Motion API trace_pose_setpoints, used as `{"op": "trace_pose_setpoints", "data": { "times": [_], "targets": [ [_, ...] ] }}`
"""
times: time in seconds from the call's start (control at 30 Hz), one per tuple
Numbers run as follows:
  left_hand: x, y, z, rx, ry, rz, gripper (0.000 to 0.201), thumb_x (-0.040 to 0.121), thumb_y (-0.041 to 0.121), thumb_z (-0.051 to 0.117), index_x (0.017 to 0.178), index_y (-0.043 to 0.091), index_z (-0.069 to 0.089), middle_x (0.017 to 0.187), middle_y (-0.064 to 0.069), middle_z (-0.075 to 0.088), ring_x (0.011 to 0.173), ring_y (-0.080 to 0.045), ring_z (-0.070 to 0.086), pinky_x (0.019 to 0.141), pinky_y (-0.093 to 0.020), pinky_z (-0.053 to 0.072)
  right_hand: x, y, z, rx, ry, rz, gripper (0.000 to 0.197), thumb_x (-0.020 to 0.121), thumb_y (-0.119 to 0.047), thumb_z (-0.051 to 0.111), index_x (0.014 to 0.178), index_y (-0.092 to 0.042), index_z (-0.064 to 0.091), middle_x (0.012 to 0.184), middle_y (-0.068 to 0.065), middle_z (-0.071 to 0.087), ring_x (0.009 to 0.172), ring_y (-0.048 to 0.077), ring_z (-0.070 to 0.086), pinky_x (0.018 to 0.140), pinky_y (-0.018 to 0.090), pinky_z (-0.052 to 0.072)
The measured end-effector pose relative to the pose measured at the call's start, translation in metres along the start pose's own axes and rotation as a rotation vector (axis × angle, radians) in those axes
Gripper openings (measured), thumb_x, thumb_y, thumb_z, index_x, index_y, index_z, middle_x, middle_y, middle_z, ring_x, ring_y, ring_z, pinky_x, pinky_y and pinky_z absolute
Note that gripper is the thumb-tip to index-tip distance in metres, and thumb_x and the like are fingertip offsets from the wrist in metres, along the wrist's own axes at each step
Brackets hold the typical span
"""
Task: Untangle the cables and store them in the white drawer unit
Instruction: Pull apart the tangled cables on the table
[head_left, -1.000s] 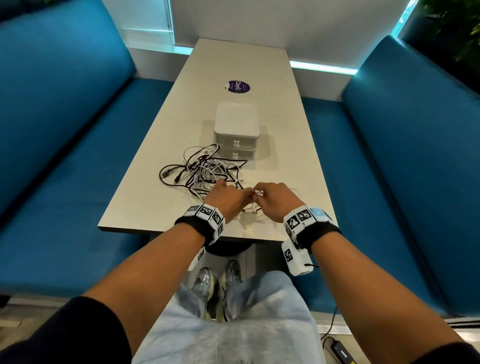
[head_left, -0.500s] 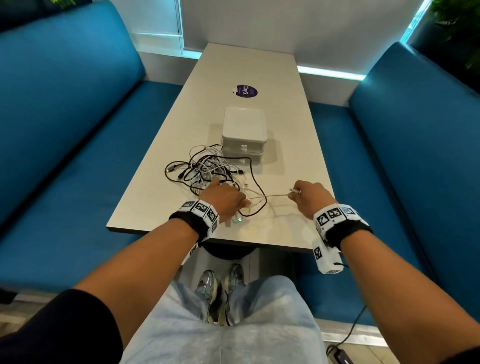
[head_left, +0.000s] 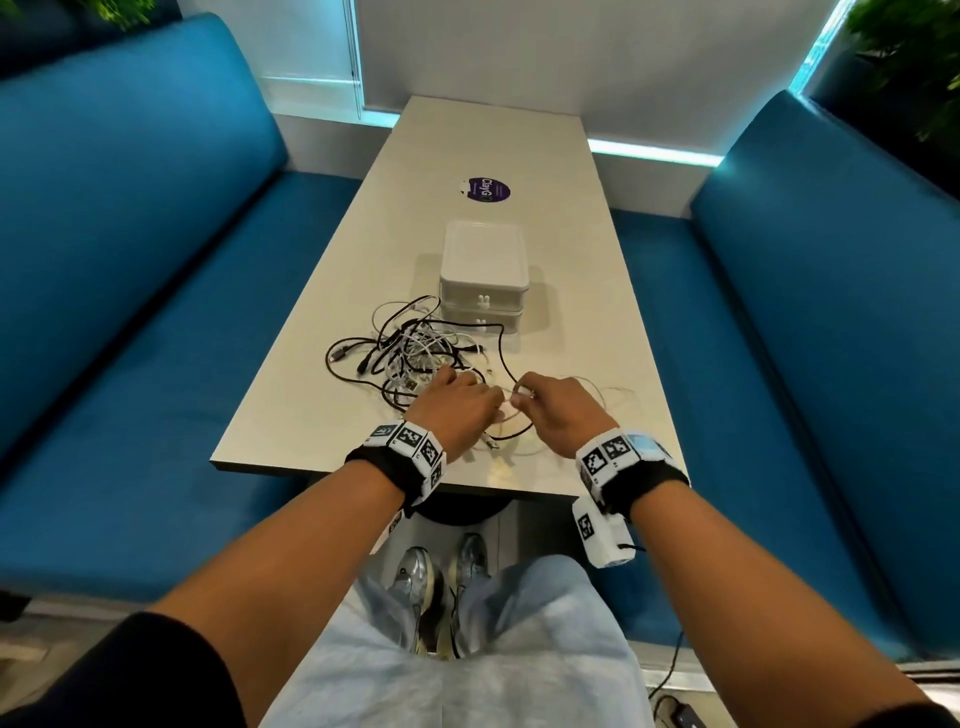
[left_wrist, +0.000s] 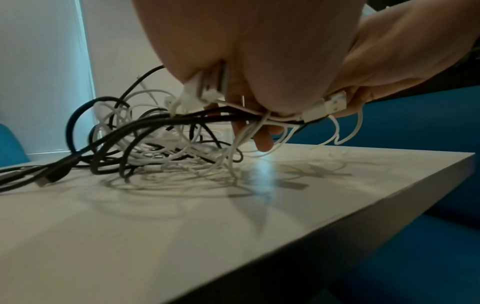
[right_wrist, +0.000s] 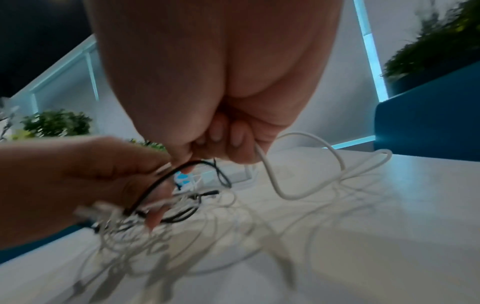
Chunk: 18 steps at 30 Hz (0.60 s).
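Two hands have come back together at the near edge of the cables (head_left: 415, 348); half a second ago they were apart. The left hand (head_left: 457, 402) grips a bundle, the right hand (head_left: 558, 410) pinches a white cable (right_wrist: 270, 174). Probably re-gripping; the drawers (head_left: 483, 280) on the worktop (head_left: 571, 312) stand closed.

A knotted heap of black and white cables (head_left: 415, 353) lies just before the white drawer unit (head_left: 484, 278) (both drawers apparently closed). One thin white cable (right_wrist: 306, 174) trails rightward, loosely looped.
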<state>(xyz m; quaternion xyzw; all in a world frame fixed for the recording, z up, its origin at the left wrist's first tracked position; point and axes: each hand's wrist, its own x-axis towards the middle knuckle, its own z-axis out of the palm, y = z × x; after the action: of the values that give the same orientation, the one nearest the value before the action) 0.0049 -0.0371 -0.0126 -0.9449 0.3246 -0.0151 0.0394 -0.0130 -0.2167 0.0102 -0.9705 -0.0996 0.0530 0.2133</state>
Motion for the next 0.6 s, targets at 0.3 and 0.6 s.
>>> {"op": "trace_pose_setpoints", "data": {
  "times": [0.3, 0.6],
  "targets": [
    [-0.009, -0.013, 0.005, -0.017, -0.037, -0.023, 0.033, 0.105, 0.040, 0.035, 0.101, 0.019, 0.061, 0.104, -0.001, 0.067, 0.108, -0.026, 0.054, 0.099, -0.042, 0.033, -0.017, 0.053, -0.019, -0.135, 0.016, 0.388, 0.023, 0.099, -0.035, 0.043, 0.108, -0.022, 0.059, 0.103, 0.012, 0.066, 0.087, 0.032, 0.062, 0.072, 0.034, 0.048],
    [0.001, 0.000, 0.004, -0.008, 0.003, -0.009, 0.035, 0.105, 0.042, 0.029, 0.101, 0.020, 0.055, 0.092, -0.002, 0.070, 0.098, -0.027, 0.057, 0.098, -0.045, 0.032, -0.005, -0.002, 0.010, -0.032, -0.016, 0.014, 0.023, 0.099, -0.030, 0.045, 0.115, -0.021, 0.058, 0.103, 0.011, 0.069, 0.098, 0.032, 0.062, 0.080, 0.039, 0.050]
  ]
}}
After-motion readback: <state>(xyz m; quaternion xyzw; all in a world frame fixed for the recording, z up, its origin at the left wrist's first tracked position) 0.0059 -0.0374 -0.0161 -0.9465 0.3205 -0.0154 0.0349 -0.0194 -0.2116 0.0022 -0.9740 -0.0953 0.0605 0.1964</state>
